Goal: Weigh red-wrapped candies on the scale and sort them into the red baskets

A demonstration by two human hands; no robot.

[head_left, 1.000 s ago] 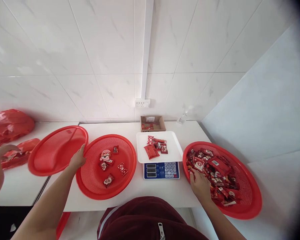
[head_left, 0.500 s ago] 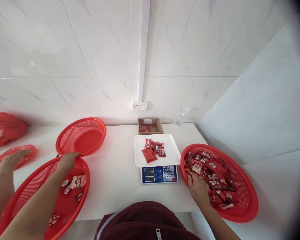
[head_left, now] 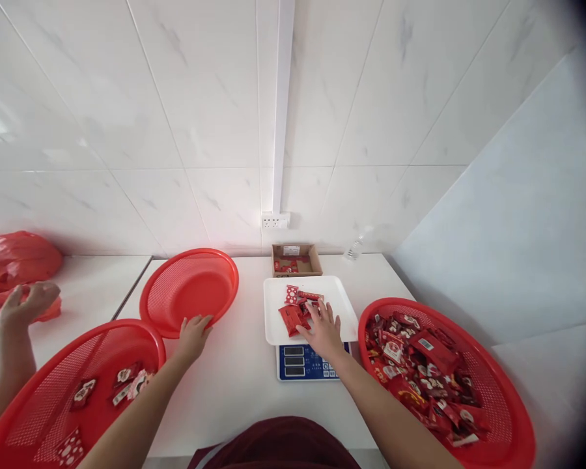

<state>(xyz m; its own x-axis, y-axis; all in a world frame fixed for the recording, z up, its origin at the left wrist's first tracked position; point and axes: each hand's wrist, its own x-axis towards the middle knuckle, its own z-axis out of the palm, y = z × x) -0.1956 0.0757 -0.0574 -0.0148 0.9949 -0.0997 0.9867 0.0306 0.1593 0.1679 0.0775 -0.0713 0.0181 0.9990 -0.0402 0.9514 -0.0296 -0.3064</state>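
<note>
My left hand [head_left: 193, 337] holds the near right rim of an empty red plastic basket [head_left: 149, 296], fingers hooked over the edge. Over the white tray [head_left: 339, 293] of a blue digital scale [head_left: 293, 372], my right hand [head_left: 325, 333] has its fingers spread, fingertips at a small pile of red wrapped snack packets [head_left: 292, 319]. Whether it touches them is hard to tell, as it hides part of the pile. To the right, a red basket [head_left: 512, 397] contains many red snack packets [head_left: 434, 378]. Several packets lie in the red basket [head_left: 39, 384] at lower left.
A co-worker's hand [head_left: 27, 305] is at the left, near a red plastic bag [head_left: 22, 257]. Behind the scale stands a small cardboard box [head_left: 312, 262] with red packets inside. A clear bottle [head_left: 354, 249] lies by the wall, below a socket strip [head_left: 275, 221].
My left hand has left the lower-left basket for the empty one, which has shifted right. My right hand has moved from the full basket to the tray. The co-worker's hand has risen.
</note>
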